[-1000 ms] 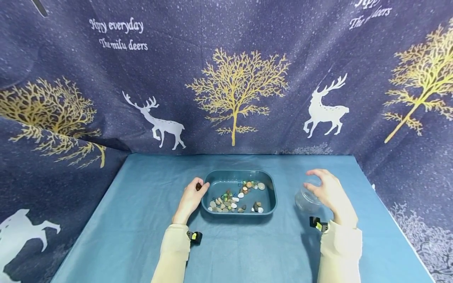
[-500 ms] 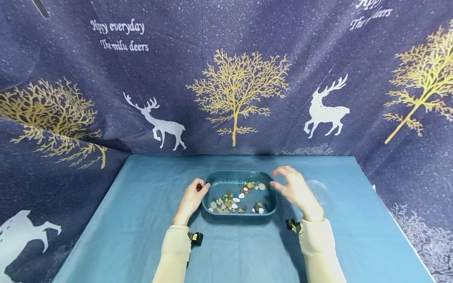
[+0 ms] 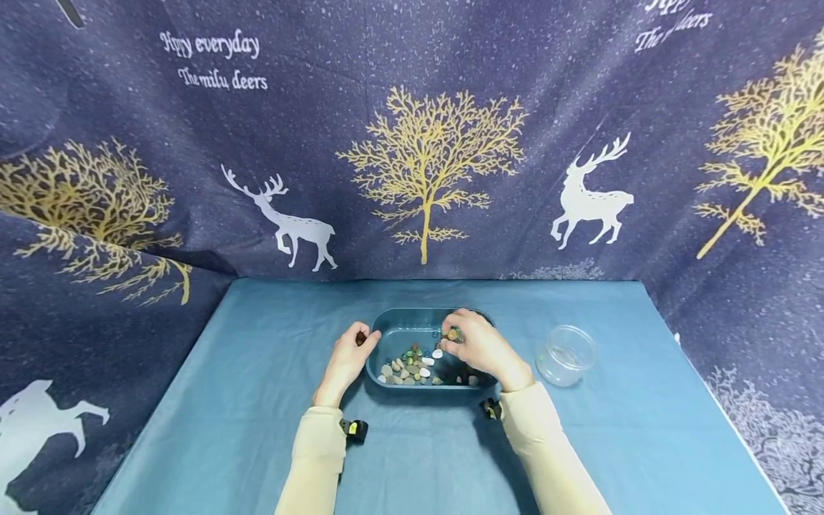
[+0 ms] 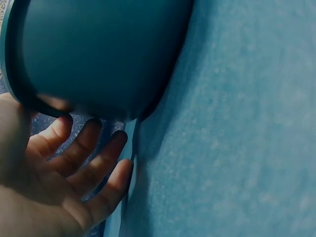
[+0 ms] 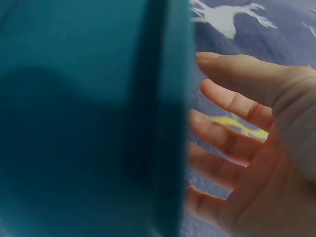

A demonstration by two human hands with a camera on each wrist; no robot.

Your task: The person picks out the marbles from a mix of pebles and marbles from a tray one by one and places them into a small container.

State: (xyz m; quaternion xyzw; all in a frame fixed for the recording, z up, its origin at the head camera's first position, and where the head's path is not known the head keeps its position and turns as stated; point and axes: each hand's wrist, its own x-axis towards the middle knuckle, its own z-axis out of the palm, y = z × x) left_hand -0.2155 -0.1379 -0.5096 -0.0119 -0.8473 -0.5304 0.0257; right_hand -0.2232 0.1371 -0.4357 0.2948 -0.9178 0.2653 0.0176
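Note:
A dark teal tray (image 3: 412, 387) holds pebbles and glass beads; a cluster of pebbles (image 3: 405, 372) lies at its left front. My left hand (image 3: 345, 363) grips the tray's left end, thumb at the rim and bent fingers against the outside. In the left wrist view those fingers (image 4: 106, 170) curve below the tray's end. My right hand (image 3: 484, 348) reaches over the tray's right part, fingertips beside an orange-brown stone (image 3: 453, 334). Its thumb and fingers are apart in the right wrist view, where the tray wall (image 5: 175, 123) hides the tips of some fingers.
A clear round jar (image 3: 566, 368) stands on the blue cloth-covered table (image 3: 270, 343), right of the tray. A dark blue curtain (image 3: 290, 143) with printed deer and trees hangs behind and along both sides.
My right hand has moved left from above the clear jar to over the tray's right part, lowering toward the stones. My left hand has stayed at the tray's left end.

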